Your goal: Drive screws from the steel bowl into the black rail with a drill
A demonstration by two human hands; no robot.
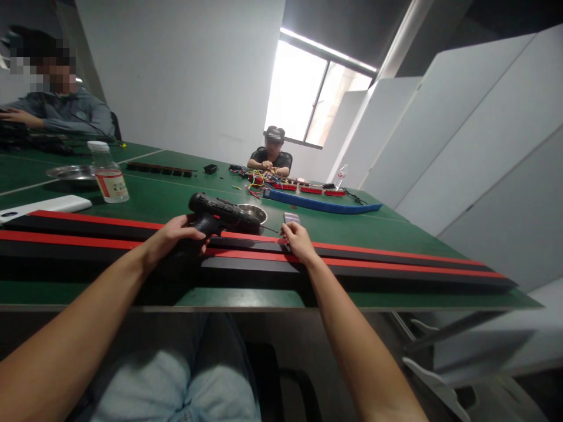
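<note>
My left hand (178,233) is wrapped around the grip of a black cordless drill (220,210), its long thin bit pointing right. At the tip of that bit, the fingers of my right hand (298,239) are pinched together; whatever they hold is too small to make out. Both hands are over two long black bars with red strips (387,266), which lie side by side across the green table (373,234). Behind the drill is a shiny metal bowl (259,215), partly hidden by it. A small striped pale item (291,218) lies just beyond my right hand.
To the left stand a clear bottle (111,183), a metal dish (73,172) and a long white object (53,204). Farther back lie a curved blue strip (325,202), tangled wires (255,179) and red pieces (310,190). One person (275,158) sits opposite, another (79,111) at left.
</note>
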